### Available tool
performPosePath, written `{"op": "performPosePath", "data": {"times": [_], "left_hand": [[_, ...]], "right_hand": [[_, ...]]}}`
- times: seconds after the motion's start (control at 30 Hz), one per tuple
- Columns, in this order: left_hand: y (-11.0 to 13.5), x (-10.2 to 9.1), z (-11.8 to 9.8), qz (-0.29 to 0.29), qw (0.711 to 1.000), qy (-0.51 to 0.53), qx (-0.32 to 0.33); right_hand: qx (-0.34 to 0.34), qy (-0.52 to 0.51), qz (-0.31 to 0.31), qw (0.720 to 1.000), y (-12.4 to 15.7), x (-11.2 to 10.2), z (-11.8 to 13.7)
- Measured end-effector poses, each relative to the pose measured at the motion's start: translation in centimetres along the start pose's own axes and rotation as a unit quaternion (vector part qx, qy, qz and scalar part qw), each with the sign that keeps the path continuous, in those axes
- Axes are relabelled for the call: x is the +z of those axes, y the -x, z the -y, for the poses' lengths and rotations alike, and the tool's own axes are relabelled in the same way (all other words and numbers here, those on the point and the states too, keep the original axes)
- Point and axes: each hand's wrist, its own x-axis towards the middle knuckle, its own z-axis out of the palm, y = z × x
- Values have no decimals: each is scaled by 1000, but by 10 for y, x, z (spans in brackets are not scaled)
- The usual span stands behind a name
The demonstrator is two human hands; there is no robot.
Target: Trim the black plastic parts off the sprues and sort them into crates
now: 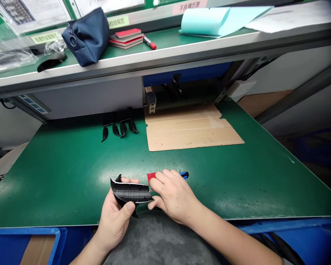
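A curved black plastic part (131, 192), ribbed inside and pointed at its ends, rests in my left hand (114, 215). The thumb presses its near edge and the fingers support it from behind. My right hand (173, 195) is closed at the part's right end around a slim knife-like tool with a blue and black handle (184, 175). A thin tip shows between the fingers and the part; most of the tool is hidden. Behind the right fingers is a flat red piece (151, 177), partly covered; I cannot tell whether it is held.
Several black parts (123, 129) lie at the back of the green table (71, 173), left of a cardboard sheet (193, 132). Dark scraps dot the tabletop. A shelf above bears a navy pouch (88, 36), red-grey pads (126, 38) and a marker (150, 43). Blue bins (56, 235) stand below the front edge.
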Motion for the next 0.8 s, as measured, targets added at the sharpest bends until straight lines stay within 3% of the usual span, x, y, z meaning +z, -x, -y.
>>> {"op": "performPosePath", "data": {"times": [0.3, 0.47, 0.63, 0.8], "left_hand": [[-2, -7, 7, 35, 998, -45, 32], [-3, -5, 11, 38, 998, -33, 30], [-4, 6, 8, 45, 997, 55, 11], [-2, 9, 5, 54, 992, 113, -21]], "right_hand": [[-14, -18, 26, 999, 0, 11, -8], [-42, -185, 73, 979, 1, 16, -16], [36, -306, -12, 951, 3, 16, -10], [64, -327, -62, 941, 3, 16, 4]]}}
